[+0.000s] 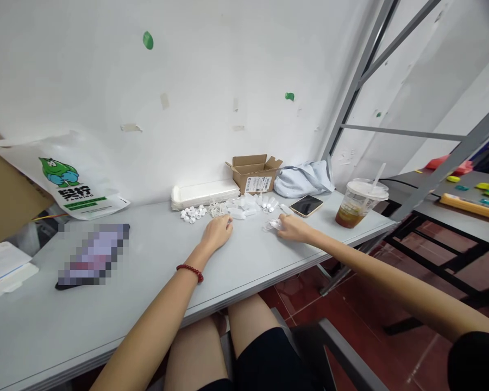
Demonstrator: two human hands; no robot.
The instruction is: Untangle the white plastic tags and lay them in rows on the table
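Observation:
My left hand (217,232) rests on the grey table with its fingers curled together, and what they hold, if anything, is hidden. Just beyond it lie small white caps (193,215), a tangle of thin clear loops (217,208) and a pile of clear plastic pieces (244,206). My right hand (294,227) is closed on a thin white looped piece (272,224), part of which sticks out to the left of the fingers. Several small white-and-clear parts (269,204) lie beyond that hand.
A stack of white trays (206,191), an open cardboard box (256,176) and a pale blue cloth bag (303,179) stand along the wall. A phone (306,206) and a drink cup (356,206) sit at right. A white bag (77,182) and a pixelated device (94,254) are at left.

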